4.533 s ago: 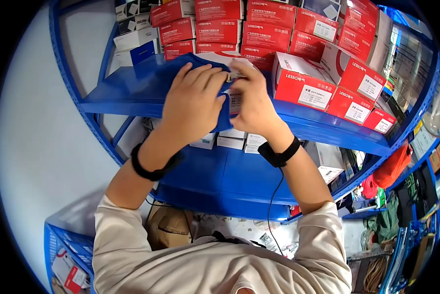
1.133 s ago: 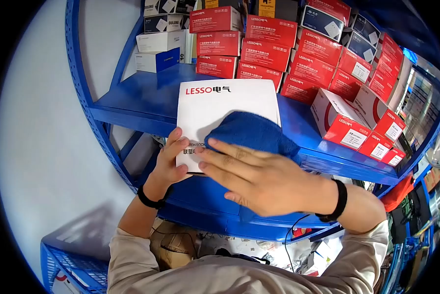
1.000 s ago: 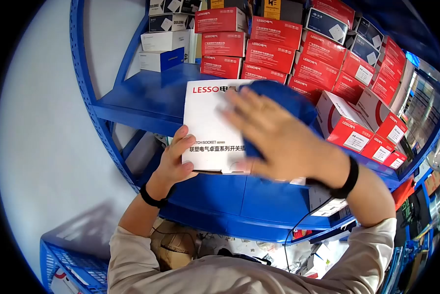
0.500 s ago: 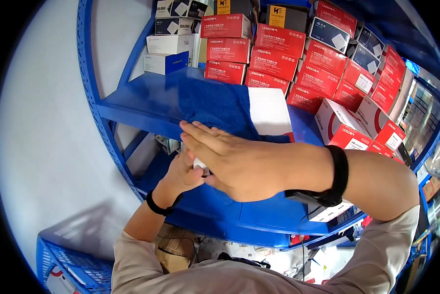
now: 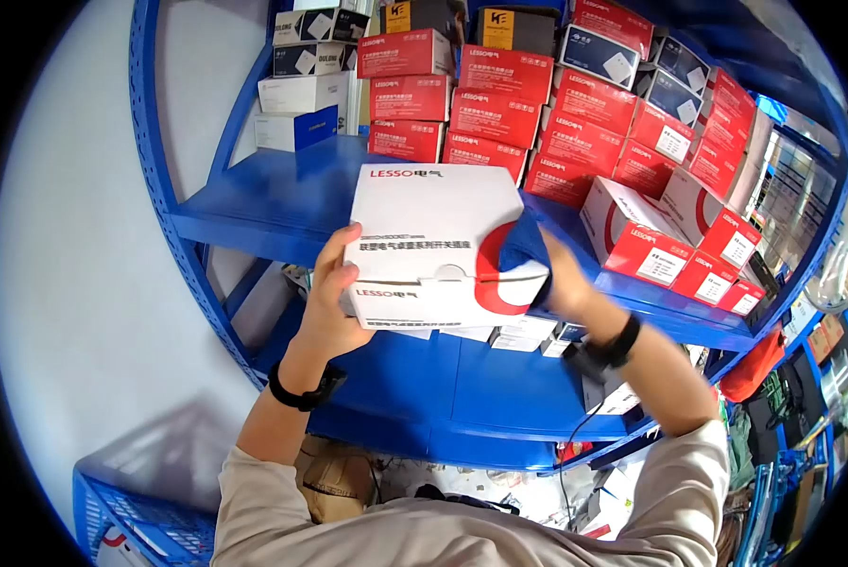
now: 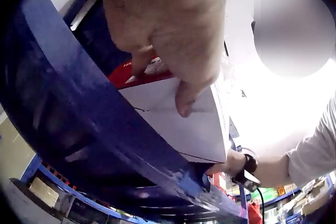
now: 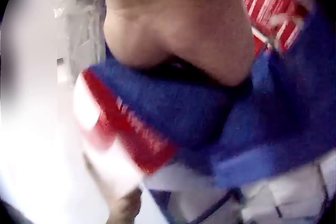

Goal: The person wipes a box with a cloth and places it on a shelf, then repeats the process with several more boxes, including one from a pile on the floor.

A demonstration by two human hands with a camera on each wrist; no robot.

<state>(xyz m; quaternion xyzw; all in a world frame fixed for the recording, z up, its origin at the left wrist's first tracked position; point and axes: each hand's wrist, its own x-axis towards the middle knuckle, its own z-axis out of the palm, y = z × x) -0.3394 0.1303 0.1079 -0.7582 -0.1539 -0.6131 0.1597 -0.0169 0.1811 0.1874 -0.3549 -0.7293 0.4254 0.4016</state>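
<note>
A white cardboard switch box (image 5: 424,213) with red LESSO lettering and a red ring mark is held up at the shelf's front edge. My left hand (image 5: 327,302) grips its left end, fingers and thumb spread over the corner. In the left wrist view the thumb lies on the white side of the box (image 6: 173,124). At the opposite end my right hand (image 5: 565,279) holds a blue cloth (image 5: 523,244) against the box. The right wrist view shows the cloth (image 7: 173,103) bunched under the hand, over the red end face; the fingertips are hidden.
Red LESSO boxes (image 5: 499,113) stand stacked along the back of the blue shelf (image 5: 263,194). More boxes (image 5: 650,248) sit at its right. Smaller white boxes (image 5: 523,333) stand on the level below. A blue crate (image 5: 140,515) is at lower left.
The right hand and cloth have moved from across the box's top to its right end. The box is turned so its front face shows. The left hand keeps its hold at the left.
</note>
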